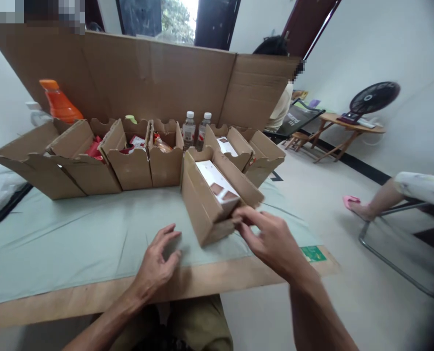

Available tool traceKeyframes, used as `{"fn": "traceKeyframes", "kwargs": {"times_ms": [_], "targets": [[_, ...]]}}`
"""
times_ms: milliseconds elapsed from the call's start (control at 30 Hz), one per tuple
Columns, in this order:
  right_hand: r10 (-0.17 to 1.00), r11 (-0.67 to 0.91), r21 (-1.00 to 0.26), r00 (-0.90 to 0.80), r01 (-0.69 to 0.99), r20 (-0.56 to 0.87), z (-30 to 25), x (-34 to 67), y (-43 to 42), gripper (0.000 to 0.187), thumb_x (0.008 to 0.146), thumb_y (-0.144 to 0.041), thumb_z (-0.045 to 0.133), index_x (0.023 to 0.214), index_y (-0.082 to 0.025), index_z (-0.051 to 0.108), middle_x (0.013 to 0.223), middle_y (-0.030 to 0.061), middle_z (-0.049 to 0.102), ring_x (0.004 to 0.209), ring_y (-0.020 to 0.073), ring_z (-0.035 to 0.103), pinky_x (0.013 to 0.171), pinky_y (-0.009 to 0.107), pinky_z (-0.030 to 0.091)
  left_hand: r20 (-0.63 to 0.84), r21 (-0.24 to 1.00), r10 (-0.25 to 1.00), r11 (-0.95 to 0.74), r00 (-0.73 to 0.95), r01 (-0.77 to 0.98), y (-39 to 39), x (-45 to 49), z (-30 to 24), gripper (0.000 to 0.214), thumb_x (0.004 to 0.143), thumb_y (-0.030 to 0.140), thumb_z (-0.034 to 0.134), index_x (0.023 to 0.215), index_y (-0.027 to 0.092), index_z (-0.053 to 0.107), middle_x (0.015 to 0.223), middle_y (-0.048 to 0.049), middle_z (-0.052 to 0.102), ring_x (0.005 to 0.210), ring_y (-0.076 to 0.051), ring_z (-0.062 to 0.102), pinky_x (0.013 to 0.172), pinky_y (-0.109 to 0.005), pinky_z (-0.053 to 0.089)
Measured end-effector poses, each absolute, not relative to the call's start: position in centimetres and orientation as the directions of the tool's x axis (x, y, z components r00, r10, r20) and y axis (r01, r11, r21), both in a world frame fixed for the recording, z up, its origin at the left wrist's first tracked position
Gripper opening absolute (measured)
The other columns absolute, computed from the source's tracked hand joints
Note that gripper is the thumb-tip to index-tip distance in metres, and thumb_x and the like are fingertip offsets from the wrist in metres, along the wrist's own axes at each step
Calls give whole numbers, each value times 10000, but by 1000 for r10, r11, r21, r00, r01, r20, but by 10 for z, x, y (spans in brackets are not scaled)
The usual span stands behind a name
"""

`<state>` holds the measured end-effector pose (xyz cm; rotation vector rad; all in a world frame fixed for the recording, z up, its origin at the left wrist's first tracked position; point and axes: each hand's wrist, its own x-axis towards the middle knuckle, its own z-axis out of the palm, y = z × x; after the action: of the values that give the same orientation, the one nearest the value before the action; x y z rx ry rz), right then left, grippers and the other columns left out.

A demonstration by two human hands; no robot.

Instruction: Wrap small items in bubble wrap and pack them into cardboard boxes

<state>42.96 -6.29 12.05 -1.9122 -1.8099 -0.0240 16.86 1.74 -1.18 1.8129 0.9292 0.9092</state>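
Note:
My right hand (264, 234) pinches the near end of an open cardboard bin (197, 207), which sits at an angle in front of the others. Inside that bin lies a white box (217, 183) with brown square patches. My left hand (161, 261) hovers over the cloth to the left of the bin, fingers apart and nothing in them. Behind stands a row of similar cardboard bins (131, 170). Red packages (94, 150) and a wrapped snack packet (161, 145) show in some of them, and one at the right holds another white box (227, 146).
A tall cardboard panel (158, 73) stands behind the row. An orange bottle (59, 102) and two clear bottles (189, 129) stand near it. Pale green cloth (92, 234) covers the wooden table (187, 280). At right are a fan (373, 97) and a seated person's leg (379, 197).

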Motion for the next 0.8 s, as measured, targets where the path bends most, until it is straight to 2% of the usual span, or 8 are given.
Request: {"fn": "traceKeyframes", "kwargs": {"times_ms": [67,133,233,300,367,467,667,800], "targets": [[905,80,-398,101,914,414,114,447,-120,200,879,-266,575,979,-327,737,871,9,774,746,236,702,676,343,536,155,928,898,-275,411,251,20,156,-7,452,865,317,626,1304,217,663,1487,-154,578,1327,-348,597,1106,-569,501],[853,60,-435,179,899,490,104,461,-166,307,875,-261,621,1143,-366,728,978,13,786,843,255,728,754,372,571,119,939,907,-235,404,251,24,153,0,586,863,354,653,1424,210,566,1508,-163,555,1301,-341,607,1093,-559,505],[772,-35,-566,382,824,508,83,468,-209,701,896,-325,678,1558,-356,447,1216,59,758,1048,292,732,910,421,581,170,951,881,-265,442,162,29,163,12,747,861,385,685,1544,236,422,1579,-152,486,1407,-350,514,1148,-558,445],[761,-78,-642,461,763,456,65,463,-220,817,916,-395,672,1639,-309,300,1357,98,699,1138,306,712,959,431,576,221,954,849,-290,480,73,28,175,17,782,857,391,697,1563,252,392,1610,-136,452,1466,-358,444,1180,-553,403],[790,-122,-653,472,748,392,49,452,-218,740,918,-459,666,1585,-269,408,1412,122,662,1198,331,686,991,445,567,223,963,820,-269,527,12,24,186,17,768,851,381,701,1550,247,412,1587,-134,482,1444,-361,462,1180,-544,397],[813,-174,-636,474,752,338,34,436,-191,579,887,-516,686,1371,-213,596,1322,142,700,1218,366,663,1017,485,551,176,978,833,-209,525,4,21,193,12,699,842,358,701,1489,223,471,1492,-146,566,1315,-342,566,1124,-521,443],[888,-18,-741,351,672,297,44,422,-77,416,864,-459,661,1195,-210,619,1143,122,744,1028,317,706,899,456,581,227,968,937,-248,265,46,55,163,14,578,838,327,690,1383,220,530,1335,-109,642,1172,-265,631,1034,-421,496],[922,110,-828,255,550,292,38,416,5,524,809,-443,679,1279,-238,571,1248,111,711,1058,296,686,888,455,580,251,961,951,-267,183,68,100,142,14,610,799,316,698,1372,197,530,1263,-101,671,1158,-259,650,1043,-407,498]]}}
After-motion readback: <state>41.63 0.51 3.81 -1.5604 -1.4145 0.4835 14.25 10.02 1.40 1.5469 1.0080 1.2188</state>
